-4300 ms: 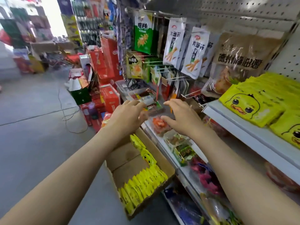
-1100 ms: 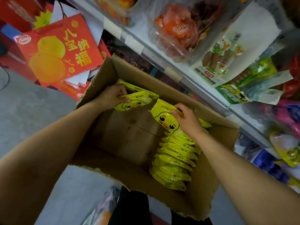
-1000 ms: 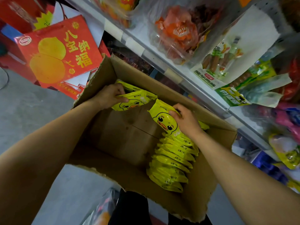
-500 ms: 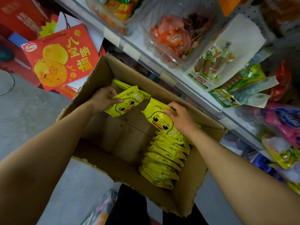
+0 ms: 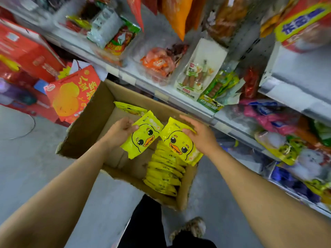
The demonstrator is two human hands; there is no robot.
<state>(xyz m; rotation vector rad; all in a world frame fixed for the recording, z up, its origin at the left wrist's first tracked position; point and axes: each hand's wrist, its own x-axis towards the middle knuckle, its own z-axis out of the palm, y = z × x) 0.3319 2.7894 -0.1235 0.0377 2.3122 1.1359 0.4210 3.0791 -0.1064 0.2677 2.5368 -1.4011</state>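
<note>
Your left hand (image 5: 121, 128) pinches one duck packet (image 5: 141, 138) and your right hand (image 5: 198, 133) grips another duck packet (image 5: 179, 142), both lifted above the cardboard box (image 5: 89, 122), likely for shelving

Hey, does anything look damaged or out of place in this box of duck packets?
The cardboard box has a torn, ragged near edge. One duck packet lies flat alone at the far end, apart from the standing row.
</note>
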